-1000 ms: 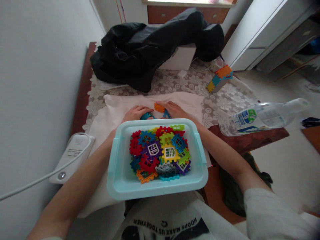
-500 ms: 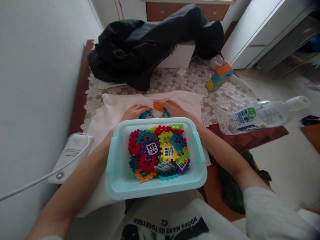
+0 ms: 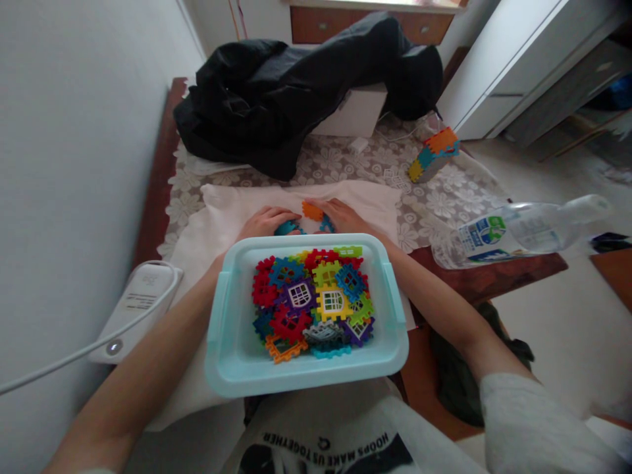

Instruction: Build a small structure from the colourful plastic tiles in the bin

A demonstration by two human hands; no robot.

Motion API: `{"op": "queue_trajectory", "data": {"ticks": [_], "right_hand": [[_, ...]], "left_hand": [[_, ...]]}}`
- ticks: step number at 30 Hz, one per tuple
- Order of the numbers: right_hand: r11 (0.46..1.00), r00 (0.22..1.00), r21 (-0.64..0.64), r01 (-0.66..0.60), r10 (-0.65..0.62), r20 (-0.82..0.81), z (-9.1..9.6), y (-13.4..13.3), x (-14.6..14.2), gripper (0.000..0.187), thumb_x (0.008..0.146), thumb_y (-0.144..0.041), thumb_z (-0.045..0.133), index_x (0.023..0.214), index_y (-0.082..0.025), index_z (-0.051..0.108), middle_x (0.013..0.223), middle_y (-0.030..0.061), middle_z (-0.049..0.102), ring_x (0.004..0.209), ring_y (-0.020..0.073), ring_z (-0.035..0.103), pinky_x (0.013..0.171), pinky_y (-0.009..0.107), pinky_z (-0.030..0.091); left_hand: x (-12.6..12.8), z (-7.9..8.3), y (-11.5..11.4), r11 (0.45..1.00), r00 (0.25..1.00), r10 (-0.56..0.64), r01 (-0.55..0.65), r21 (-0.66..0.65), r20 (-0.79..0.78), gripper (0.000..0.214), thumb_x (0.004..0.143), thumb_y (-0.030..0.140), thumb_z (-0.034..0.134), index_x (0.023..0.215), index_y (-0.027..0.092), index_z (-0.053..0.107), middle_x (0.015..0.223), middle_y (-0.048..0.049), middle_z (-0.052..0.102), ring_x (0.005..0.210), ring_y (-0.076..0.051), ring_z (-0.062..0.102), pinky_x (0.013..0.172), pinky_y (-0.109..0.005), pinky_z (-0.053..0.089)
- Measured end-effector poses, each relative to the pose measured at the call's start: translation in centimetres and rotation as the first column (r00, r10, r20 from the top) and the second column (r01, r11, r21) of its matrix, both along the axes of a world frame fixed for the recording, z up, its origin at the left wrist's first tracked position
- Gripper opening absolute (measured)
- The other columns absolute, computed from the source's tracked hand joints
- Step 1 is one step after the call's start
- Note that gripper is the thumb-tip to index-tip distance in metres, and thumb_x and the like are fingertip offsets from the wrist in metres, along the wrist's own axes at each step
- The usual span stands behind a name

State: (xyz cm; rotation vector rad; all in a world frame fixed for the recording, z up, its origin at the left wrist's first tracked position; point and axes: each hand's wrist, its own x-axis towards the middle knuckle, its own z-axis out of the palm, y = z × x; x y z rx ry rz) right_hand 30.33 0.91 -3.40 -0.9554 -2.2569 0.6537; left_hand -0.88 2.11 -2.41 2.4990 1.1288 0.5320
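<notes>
— So where are the hands right now?

— Both sit on the white cloth [image 3: 222, 210] just past the far rim of the light-blue tub [image 3: 232, 355], at about twelve o'clock from it. The left hand [image 3: 266, 222] is curled over a teal tile [image 3: 288, 228]; the right hand [image 3: 340, 217] pinches an orange tile [image 3: 313, 210] at its fingertips, with another blue piece [image 3: 326, 226] under it. The tiles touch or nearly touch between the two hands — whether they are already locked together I cannot tell.

— And the rest of the pieces?

— Heaped in the tub, a bright pile of toothed tiles [image 3: 313, 299], some with little window frames. A finished multicoloured block [image 3: 433, 153] stands at two o'clock on the lace-covered desk [image 3: 444, 204], and a plastic bottle [image 3: 518, 234] lies on its side at three o'clock.

— What might go wrong?

— The tub seems to overhang the near desk edge toward the lap, so a nudge from either forearm could tip it. The bottle lies near the desk edge and could roll off. Misaligned teeth would jam if pressed hard, I'd judge.
</notes>
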Motion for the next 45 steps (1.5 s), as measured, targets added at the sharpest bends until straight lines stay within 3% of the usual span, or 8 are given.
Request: {"op": "queue_trajectory", "data": {"ticks": [7,16,21,26,32,39,45], "right_hand": [[0.999,1.000,0.034,0.007,-0.007,0.001,-0.4,0.3,-0.2,0.083,0.111,-0.068,0.073,0.182,-0.031,0.053,0.173,0.0108,0.069,0.151,0.0360,0.069,0.133,0.054,0.053],[0.998,1.000,0.065,0.008,-0.009,0.017,0.7,-0.4,-0.1,0.074,0.113,-0.059,0.072,0.174,-0.020,0.057,0.167,0.0181,0.072,0.151,0.0354,0.070,0.132,0.055,0.055],[0.984,0.983,-0.015,0.178,-0.178,-0.039,0.2,-0.4,-0.3,0.054,0.107,-0.046,0.078,0.154,-0.023,0.065,0.154,0.0165,0.079,0.140,0.0349,0.077,0.125,0.056,0.063],[0.959,0.953,-0.029,0.280,-0.282,-0.110,-0.6,-0.1,-0.7,0.056,0.097,-0.042,0.084,0.144,-0.024,0.061,0.145,0.0167,0.080,0.128,0.0358,0.079,0.116,0.058,0.067],[0.924,0.919,-0.013,0.382,-0.382,-0.099,-0.2,0.2,-0.8,0.052,0.095,-0.048,0.087,0.135,-0.025,0.063,0.135,0.0169,0.079,0.123,0.0377,0.076,0.114,0.061,0.064],[0.913,0.910,-0.119,0.389,-0.401,-0.103,-0.6,0.0,-0.4,0.056,0.093,-0.048,0.087,0.132,-0.027,0.053,0.124,0.0104,0.076,0.107,0.0303,0.075,0.098,0.050,0.064],[0.915,0.912,-0.111,0.389,-0.399,-0.098,-0.5,-0.3,-0.1,0.028,0.105,-0.050,0.067,0.117,-0.028,0.056,0.103,0.0052,0.074,0.087,0.0258,0.070,0.084,0.043,0.061]], "left_hand": [[0.3,1.1,-0.8,1.000,1.000,0.004,-0.004,0.004,-0.031,0.046,0.119,0.047,0.067,0.152,0.018,0.082,0.151,-0.0118,0.082,0.139,-0.030,0.070,0.129,-0.046,0.055],[0.3,0.8,-0.5,1.000,1.000,0.013,-0.013,0.017,-0.001,0.056,0.114,0.050,0.068,0.158,0.017,0.079,0.150,-0.0170,0.082,0.138,-0.036,0.074,0.126,-0.051,0.059],[0.2,0.6,-0.6,1.000,1.000,0.010,-0.011,0.016,0.004,0.050,0.114,0.052,0.065,0.147,0.022,0.086,0.142,-0.0167,0.084,0.134,-0.037,0.076,0.122,-0.052,0.062],[0.3,0.6,-1.0,0.999,0.998,0.044,-0.045,0.030,0.033,0.050,0.111,0.051,0.069,0.151,0.025,0.083,0.138,-0.0159,0.082,0.130,-0.036,0.078,0.119,-0.051,0.064],[0.3,0.9,-1.4,0.997,0.996,0.079,-0.079,-0.001,0.041,0.049,0.109,0.059,0.069,0.144,0.029,0.084,0.140,-0.0134,0.080,0.118,-0.035,0.083,0.104,-0.048,0.068],[0.3,0.9,-1.7,0.990,0.989,0.140,-0.140,-0.008,0.052,0.053,0.105,0.057,0.075,0.149,0.027,0.079,0.141,-0.0145,0.077,0.111,-0.034,0.085,0.097,-0.046,0.070],[0.3,1.2,-1.9,0.991,0.992,0.119,-0.117,-0.062,0.038,0.055,0.109,0.057,0.071,0.156,0.028,0.077,0.151,-0.0148,0.075,0.123,-0.035,0.083,0.107,-0.046,0.069]]}}
